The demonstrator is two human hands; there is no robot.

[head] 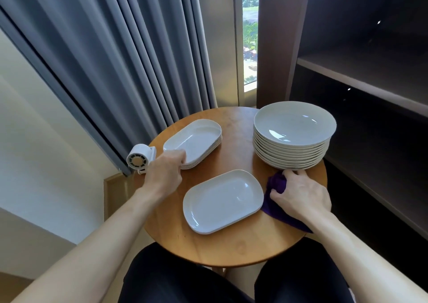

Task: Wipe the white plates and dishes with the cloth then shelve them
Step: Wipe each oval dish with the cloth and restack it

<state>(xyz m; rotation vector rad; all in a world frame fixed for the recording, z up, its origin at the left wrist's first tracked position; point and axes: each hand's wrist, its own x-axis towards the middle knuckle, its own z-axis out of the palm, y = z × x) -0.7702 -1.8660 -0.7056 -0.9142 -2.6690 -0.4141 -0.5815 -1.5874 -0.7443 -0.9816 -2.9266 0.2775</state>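
On a round wooden table (234, 247) stand a tall stack of white round plates (293, 138) at the back right, a low stack of white oblong dishes (196, 138) at the back left, and one or two white oblong dishes (223, 199) in the middle front. My left hand (166, 172) reaches the near end of the back-left stack, its fingers curled at the rim of the top dish. My right hand (301, 192) grips a bunched purple cloth (275, 191) that lies on the table just in front of the round plates.
A small white fan-like device (140, 159) is clipped at the table's left edge. Dark open shelves (361, 80) stand to the right. Grey curtains (115, 59) hang behind, with a strip of window. My dark-trousered knees are under the near edge.
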